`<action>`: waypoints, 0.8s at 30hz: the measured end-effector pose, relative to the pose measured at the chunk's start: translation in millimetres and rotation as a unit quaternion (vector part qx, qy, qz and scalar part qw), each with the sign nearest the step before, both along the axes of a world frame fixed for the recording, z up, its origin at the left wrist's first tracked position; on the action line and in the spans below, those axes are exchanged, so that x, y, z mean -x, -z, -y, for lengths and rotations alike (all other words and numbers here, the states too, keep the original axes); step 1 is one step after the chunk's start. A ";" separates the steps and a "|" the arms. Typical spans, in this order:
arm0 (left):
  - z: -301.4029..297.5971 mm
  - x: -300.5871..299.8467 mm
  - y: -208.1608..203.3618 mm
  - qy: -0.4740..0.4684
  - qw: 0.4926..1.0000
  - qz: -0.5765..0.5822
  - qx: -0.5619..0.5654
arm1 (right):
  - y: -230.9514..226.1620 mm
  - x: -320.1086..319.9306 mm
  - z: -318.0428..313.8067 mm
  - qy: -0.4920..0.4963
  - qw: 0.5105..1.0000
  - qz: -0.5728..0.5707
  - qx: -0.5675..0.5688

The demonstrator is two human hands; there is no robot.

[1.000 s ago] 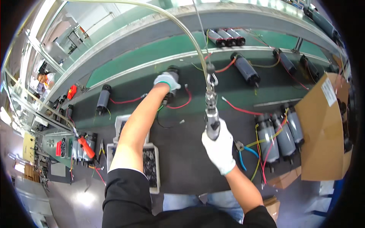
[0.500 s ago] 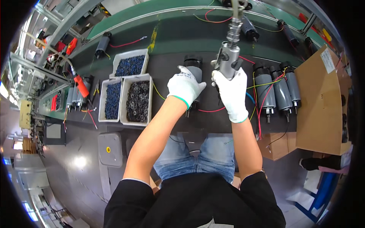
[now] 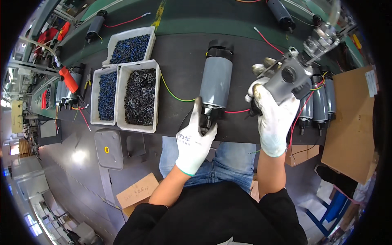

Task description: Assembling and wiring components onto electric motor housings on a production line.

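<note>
A grey cylindrical motor [image 3: 216, 81] lies in front of me on the dark worktop, its black cap at the far end and its shaft toward me. My left hand [image 3: 194, 143], in a white glove, closes round the motor's shaft end, index finger along one side and thumb on the other. To the right, my gloved right hand [image 3: 272, 110] grips a silver metal air tool [image 3: 288, 77] with a hose fitting on top. The tool is tilted, its upper end toward the far right; its tip is partly hidden by my fingers. A red and a yellow-green wire run out from the motor.
Left of the motor stand white bins [image 3: 152, 122] of small blue-black parts and black rings. More motors [image 3: 320, 102] lie at right, beside a cardboard box [image 3: 349, 126]. A red-handled tool [image 3: 68, 79] hangs at left. Further motors [image 3: 96, 26] lie on the green-edged far surface.
My left hand has moved from the motor's body to its near, shaft end. My right hand has shifted right with the air tool, which now leans further over. The view has moved closer.
</note>
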State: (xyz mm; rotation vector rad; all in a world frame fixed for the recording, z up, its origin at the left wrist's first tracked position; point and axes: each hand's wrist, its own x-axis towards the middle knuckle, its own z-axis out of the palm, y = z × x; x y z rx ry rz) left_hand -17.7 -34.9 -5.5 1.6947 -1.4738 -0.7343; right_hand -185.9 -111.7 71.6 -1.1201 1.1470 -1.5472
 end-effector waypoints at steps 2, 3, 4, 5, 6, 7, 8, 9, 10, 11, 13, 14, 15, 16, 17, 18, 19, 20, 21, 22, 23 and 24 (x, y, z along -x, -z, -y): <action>0.3 0.8 4.3 0.010 1.000 0.029 0.003 | 5.2 -0.6 -0.5 -0.005 0.999 0.033 0.006; 0.1 1.1 4.2 0.021 0.998 0.061 0.012 | 7.6 -1.2 0.0 -0.008 0.999 0.051 0.009; 0.8 1.1 3.4 0.033 0.995 0.092 0.021 | 8.4 -1.8 1.4 -0.008 0.999 0.049 0.005; 1.6 0.5 4.0 0.034 0.995 0.091 0.017 | 8.8 -2.3 2.7 -0.002 0.999 0.045 0.010; 2.4 0.0 4.8 0.042 0.993 0.107 0.028 | 9.3 -2.6 3.9 0.004 0.999 0.041 0.015; 3.1 -0.4 5.4 0.051 0.990 0.122 0.039 | 10.3 -2.7 5.0 0.010 0.999 0.037 0.021; 3.7 -0.6 5.5 0.060 0.987 0.138 0.051 | 12.0 -1.9 6.0 0.011 0.999 0.036 0.019; 3.8 -0.7 4.2 0.060 0.987 0.138 0.049 | 13.4 -0.7 6.9 0.013 0.999 0.026 0.016; 3.8 -0.5 2.1 0.060 0.988 0.137 0.034 | 14.5 0.6 7.8 0.015 1.000 0.015 0.013; 4.0 -0.2 0.2 0.059 0.989 0.137 0.019 | 15.1 1.1 8.6 0.017 1.000 0.005 0.011; 5.8 -0.1 0.4 0.059 0.989 0.138 0.005 | 12.2 0.5 10.2 0.018 1.000 0.004 0.003; 5.7 0.4 2.5 0.064 0.988 0.136 0.028 | 10.4 0.3 10.0 0.018 1.000 0.002 -0.004; 6.2 0.8 3.3 0.069 0.987 0.134 0.053 | 9.5 -0.3 9.9 0.017 1.000 0.001 -0.010; 6.6 0.6 3.0 0.073 0.985 0.133 0.078 | 9.3 -1.6 9.9 0.016 1.000 0.003 -0.009; 5.8 -0.1 1.5 0.071 0.985 0.136 0.079 | 9.0 -3.6 10.2 0.014 1.000 0.014 0.003; 4.7 -0.9 -3.0 0.066 0.987 0.129 0.063 | 8.5 -6.0 10.5 0.011 0.999 0.026 0.016; 4.9 -0.6 -10.3 0.062 0.990 0.121 0.049 | 6.4 -6.9 11.1 0.009 0.999 0.037 0.030; 6.0 -0.6 -18.2 0.056 0.991 0.114 0.036 | 5.3 -4.6 8.9 0.006 0.998 0.042 0.036; 12.8 -6.0 -26.2 0.055 0.990 0.120 0.044 | 8.5 0.5 6.7 0.003 0.999 0.028 0.027; 20.5 -16.7 -38.0 0.052 0.985 0.156 0.054 | 11.7 6.5 4.4 0.001 1.000 0.014 0.018; 29.1 -30.6 -50.1 0.049 0.978 0.192 0.063 | 13.4 10.3 5.4 0.000 1.000 0.000 0.010; 32.0 -48.2 -62.6 0.042 0.969 0.233 0.068 | 13.0 9.0 5.4 -0.004 1.000 0.010 0.015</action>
